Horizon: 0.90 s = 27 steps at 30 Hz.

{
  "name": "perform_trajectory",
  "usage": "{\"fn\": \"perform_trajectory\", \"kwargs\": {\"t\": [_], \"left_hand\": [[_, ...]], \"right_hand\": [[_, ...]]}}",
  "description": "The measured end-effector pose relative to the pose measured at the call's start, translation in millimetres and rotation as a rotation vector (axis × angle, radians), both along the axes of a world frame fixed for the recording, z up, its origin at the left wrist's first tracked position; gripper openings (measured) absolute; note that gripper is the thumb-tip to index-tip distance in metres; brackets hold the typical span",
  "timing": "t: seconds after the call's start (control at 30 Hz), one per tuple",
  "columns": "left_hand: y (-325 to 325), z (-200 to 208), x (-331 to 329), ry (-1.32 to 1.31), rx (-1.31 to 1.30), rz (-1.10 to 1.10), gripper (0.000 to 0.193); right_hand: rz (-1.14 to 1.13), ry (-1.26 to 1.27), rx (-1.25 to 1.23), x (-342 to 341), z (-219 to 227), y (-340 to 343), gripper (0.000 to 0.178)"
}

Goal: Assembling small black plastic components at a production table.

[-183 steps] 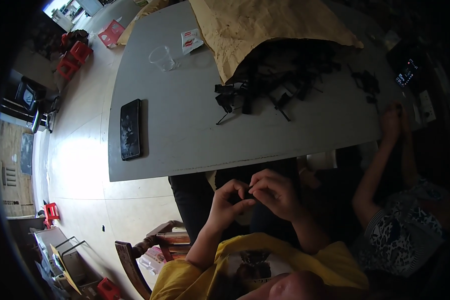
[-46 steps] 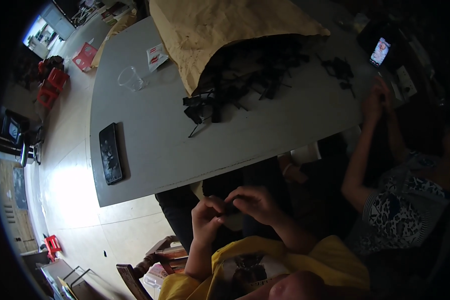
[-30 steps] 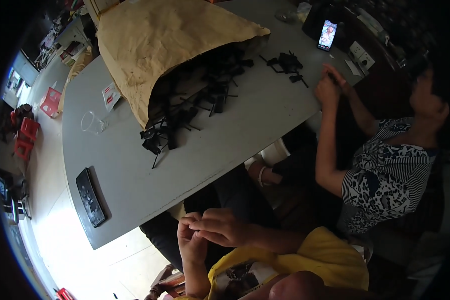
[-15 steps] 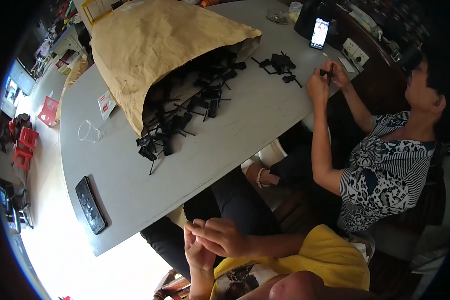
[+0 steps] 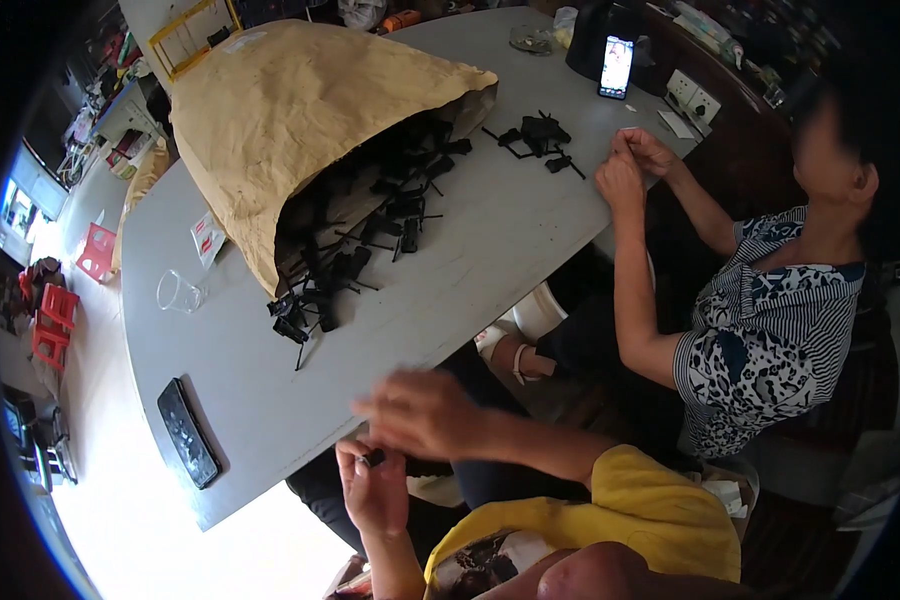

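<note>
**Black piece pinched in the left hand; right-hand grip not verified**

Directions are read from a clock centred on the view, twelve at the far side.

At eight o'clock, a dark phone [image 5: 188, 434] lies flat near the edge of the grey table [image 5: 450, 285], well apart from the stock, presumably parked out of the way. At nine, a clear cup [image 5: 178, 292] stands near a white-and-red packet [image 5: 207, 240]; both appear merely set aside.

At eleven, a large brown paper bag [image 5: 310, 110] lies on its side, mouth toward the wearer. Black parts [image 5: 348, 266] spill from it at ten, an arrangement that likely keeps them within reach.

At seven, below the table edge, the left hand [image 5: 380, 495] has thumb and fingertips clamped on a small black piece [image 5: 372, 458]. The raised fingertip hold seems suited to so small an item, leaving one end exposed. Toward six, the right hand [image 5: 425, 412] is just above it, blurred; whether it grips anything, or touches the left, cannot be told.

At one o'clock lies a smaller black cluster [image 5: 544, 130], apparently the co-worker's portion. Beyond it a lit phone [image 5: 616, 66] stands upright, probably for viewing. At two, the co-worker's hands [image 5: 622, 186] meet at the fingertips; contents undetermined.
</note>
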State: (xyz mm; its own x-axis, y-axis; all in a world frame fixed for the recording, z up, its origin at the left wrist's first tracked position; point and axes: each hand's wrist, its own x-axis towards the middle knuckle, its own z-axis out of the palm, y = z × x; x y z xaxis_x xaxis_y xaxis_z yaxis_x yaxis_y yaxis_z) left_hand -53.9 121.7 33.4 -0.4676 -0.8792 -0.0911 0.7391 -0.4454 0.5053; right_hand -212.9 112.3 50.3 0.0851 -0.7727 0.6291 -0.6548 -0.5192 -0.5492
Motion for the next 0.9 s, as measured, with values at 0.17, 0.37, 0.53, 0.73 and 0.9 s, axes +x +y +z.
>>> {"fn": "perform_trajectory", "kwargs": {"t": [0.17,0.37,0.53,0.73,0.9], "left_hand": [[-13.2,1.6,5.8,-0.061,-0.02,0.055,0.014],[-33.1,7.7,0.4,-0.278,-0.148,0.088,0.011],[-61.5,12.2,-17.7,-0.566,-0.296,0.135,0.02],[-87.8,12.7,-58.3,-0.794,-0.532,0.072,0.028],[-93.1,-0.6,-85.7,-1.074,-0.682,0.077,0.034]], "right_hand": [[-0.526,0.228,-0.065,-63.1,0.5,-76.2,0.036],[-0.469,0.531,0.1,-84.3,-14.7,-126.2,0.022],[-0.483,0.482,0.026,-91.4,-24.9,-140.2,0.017],[-0.51,0.268,-0.082,-95.6,-30.7,-146.2,0.025],[-0.499,0.241,-0.05,-91.5,-34.2,-148.0,0.029]]}}
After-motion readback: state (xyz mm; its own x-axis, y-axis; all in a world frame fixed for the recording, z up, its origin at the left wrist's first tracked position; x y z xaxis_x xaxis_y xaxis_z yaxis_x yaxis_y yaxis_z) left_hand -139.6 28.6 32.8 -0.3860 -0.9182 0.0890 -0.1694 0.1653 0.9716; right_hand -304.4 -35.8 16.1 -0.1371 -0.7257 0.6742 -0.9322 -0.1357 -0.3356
